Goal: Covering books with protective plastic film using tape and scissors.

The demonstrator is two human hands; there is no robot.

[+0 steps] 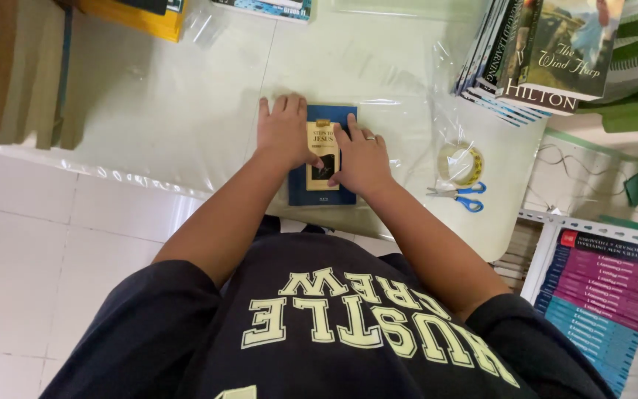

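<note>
A small dark blue book with a tan panel on its cover lies flat on a sheet of clear plastic film spread over the white tiled floor. My left hand lies flat across the book's left side, its fingers spread past the top edge. Pressing on the right half of the cover is my right hand, which wears a ring. Neither hand grips anything; both palms rest on the book.
A roll of clear tape and blue-handled scissors lie just right of the book. A stack of books stands at the upper right, more books fill a shelf at the lower right, and yellow and brown items sit at the upper left.
</note>
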